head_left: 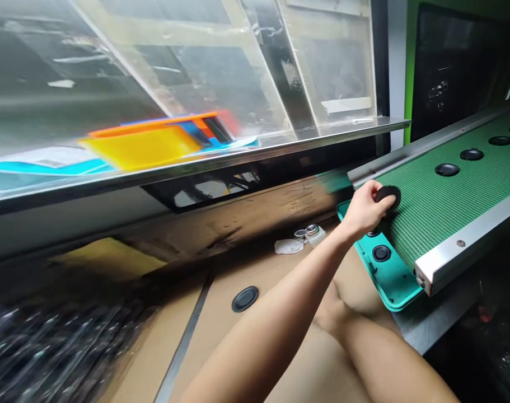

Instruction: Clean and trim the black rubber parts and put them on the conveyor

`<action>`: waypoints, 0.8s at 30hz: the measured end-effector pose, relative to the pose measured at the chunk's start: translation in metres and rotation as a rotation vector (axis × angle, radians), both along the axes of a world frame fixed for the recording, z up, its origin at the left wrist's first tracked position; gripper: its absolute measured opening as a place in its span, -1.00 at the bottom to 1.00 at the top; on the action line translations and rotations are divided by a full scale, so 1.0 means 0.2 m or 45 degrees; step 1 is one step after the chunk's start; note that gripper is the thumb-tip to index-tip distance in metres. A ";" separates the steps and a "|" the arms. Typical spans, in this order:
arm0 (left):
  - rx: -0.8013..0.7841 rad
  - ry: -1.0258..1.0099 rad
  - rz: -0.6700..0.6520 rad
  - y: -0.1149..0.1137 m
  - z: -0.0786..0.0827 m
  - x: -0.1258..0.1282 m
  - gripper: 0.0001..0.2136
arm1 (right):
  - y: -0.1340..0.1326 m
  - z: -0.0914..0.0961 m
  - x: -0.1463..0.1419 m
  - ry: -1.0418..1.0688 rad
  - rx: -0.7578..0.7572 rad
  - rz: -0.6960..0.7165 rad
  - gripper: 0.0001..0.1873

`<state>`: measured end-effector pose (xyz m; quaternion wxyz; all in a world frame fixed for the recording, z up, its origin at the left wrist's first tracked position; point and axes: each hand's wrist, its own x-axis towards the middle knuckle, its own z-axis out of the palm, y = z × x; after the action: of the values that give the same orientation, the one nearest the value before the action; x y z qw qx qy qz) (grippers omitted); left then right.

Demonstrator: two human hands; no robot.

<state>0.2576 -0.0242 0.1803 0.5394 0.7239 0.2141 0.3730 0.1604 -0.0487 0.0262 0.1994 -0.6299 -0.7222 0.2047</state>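
Observation:
My left hand (366,210) reaches out from the lower left and grips a black round rubber disc (389,196) above the end of a green perforated conveyor belt (439,218). Several matching discs (447,169) sit in a row along the belt. Just below my fingers, a teal plastic end piece (395,285) holds another black disc (381,253). My right hand (328,308) lies low at the bottom of the view, partly hidden behind my left forearm, and its fingers do not show clearly.
A steel rail (468,252) edges the near side of the belt. A loose black disc (245,298) lies on brown cardboard (196,330), and small metal caps (307,232) rest on a white cloth (288,246). A glass-fronted shelf with yellow and orange items stands behind.

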 end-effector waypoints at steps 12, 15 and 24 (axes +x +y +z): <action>-1.275 -0.849 0.212 -0.03 -0.71 -1.37 -0.84 | 0.00 -0.08 -0.02 -0.319 0.122 -0.183 -0.65; -1.322 -0.964 0.157 -0.01 -0.75 -1.41 -0.88 | 0.00 -0.07 -0.01 -0.368 0.095 -0.200 -0.66; -1.434 -0.877 0.230 0.05 -0.80 -1.41 -0.77 | 0.00 -0.03 0.02 -0.322 0.359 -0.263 -0.56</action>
<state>-0.0250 -0.0144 0.0210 0.8393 0.1504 0.2515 0.4579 0.1635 -0.0483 0.0202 0.2132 -0.6870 -0.6947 -0.0007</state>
